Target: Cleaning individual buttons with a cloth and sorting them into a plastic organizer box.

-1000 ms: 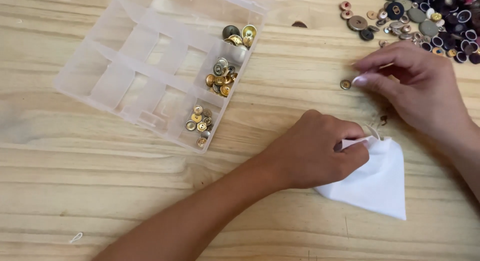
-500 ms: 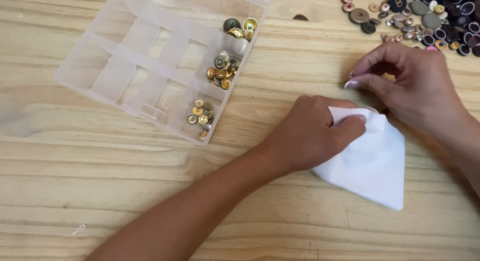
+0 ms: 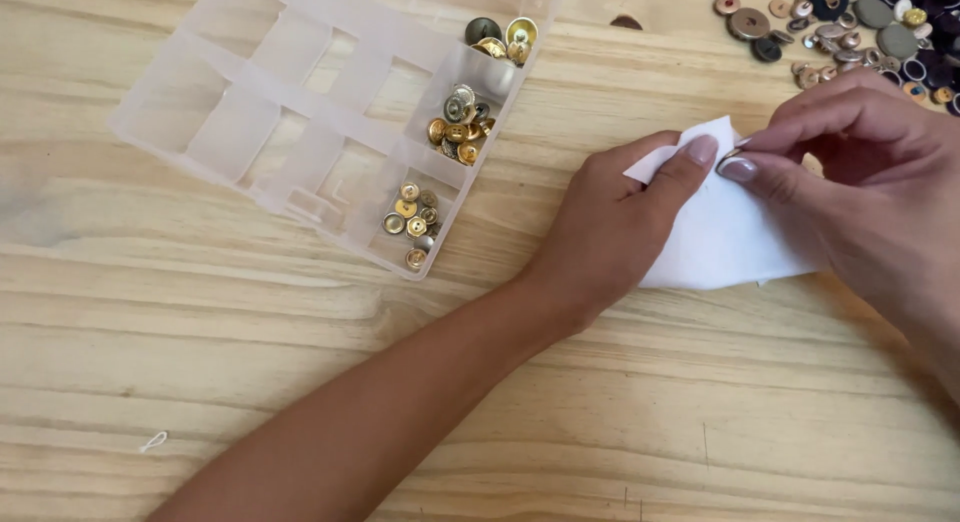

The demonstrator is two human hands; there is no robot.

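My left hand (image 3: 615, 222) pinches the upper edge of a white fabric piece (image 3: 725, 247) lying on the wooden table, thumb on top of the cloth. My right hand (image 3: 870, 172) is right beside it, with thumb and forefinger closed on what looks like a small metal button (image 3: 729, 156) held at the cloth's top edge. The two hands' fingertips almost touch. The right part of the cloth is hidden under my right hand.
A clear plastic divided organiser (image 3: 250, 122) sits at the upper left; three of its right-hand compartments hold gold and metal buttons (image 3: 458, 127). A heap of mixed loose buttons (image 3: 850, 22) lies at the top right. A bit of white thread (image 3: 152, 442) lies at the lower left.
My right hand left the loose buttons and came down to the cloth with its fingers pinched. My left hand lifted and shifted the cloth's edge up towards it.
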